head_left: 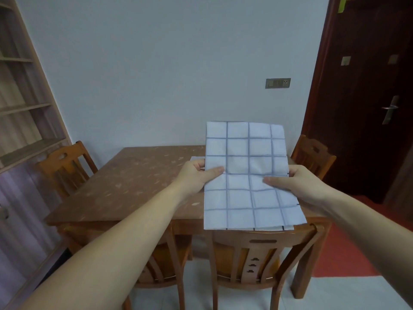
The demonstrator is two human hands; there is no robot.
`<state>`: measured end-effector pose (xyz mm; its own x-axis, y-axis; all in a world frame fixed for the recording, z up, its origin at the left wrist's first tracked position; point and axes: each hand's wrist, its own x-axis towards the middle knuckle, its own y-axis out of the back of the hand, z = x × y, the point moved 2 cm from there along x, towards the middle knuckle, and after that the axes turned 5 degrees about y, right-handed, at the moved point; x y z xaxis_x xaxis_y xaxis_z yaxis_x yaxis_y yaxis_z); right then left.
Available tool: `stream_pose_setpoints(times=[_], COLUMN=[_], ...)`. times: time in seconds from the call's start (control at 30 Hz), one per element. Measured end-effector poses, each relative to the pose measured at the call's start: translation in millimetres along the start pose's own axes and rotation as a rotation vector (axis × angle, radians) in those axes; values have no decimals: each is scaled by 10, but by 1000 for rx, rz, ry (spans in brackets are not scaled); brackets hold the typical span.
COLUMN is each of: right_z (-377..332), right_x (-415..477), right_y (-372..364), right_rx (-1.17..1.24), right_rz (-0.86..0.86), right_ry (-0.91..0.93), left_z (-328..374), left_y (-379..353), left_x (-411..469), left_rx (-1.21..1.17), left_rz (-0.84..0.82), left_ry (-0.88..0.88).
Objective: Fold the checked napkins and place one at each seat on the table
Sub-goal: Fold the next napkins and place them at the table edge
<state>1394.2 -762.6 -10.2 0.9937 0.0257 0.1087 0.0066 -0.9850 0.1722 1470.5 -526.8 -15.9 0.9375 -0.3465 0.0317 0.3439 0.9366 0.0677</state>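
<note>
We hold checked napkin (248,153) upright between both hands, above table (134,186); left hand (196,175) pinches its left edge, thumb on front; right hand (299,184) pinches right edge likewise; for next fold, we judge: keep tension even, crease along grid line, match corners; cloth thin, soft, pale blue, darker grid; long rectangle, layered edges at bottom.
</note>
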Motion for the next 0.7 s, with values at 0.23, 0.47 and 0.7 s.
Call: stream_pose_setpoints(times=[0.23, 0.47, 0.7], right_z=[39, 53, 78], right_x=[15, 7, 37], right_y=[41, 53, 169], right_rx=[37, 163, 235], right_rz=[-12, -62, 21], right_ry=[-61, -123, -169], left_z=[-64, -131, -131], left_y=[-16, -25, -27], left_x=[-40, -58, -39], left_rx=[13, -52, -165], left_rz=[-114, -166, -182], left_ry=[96, 161, 164])
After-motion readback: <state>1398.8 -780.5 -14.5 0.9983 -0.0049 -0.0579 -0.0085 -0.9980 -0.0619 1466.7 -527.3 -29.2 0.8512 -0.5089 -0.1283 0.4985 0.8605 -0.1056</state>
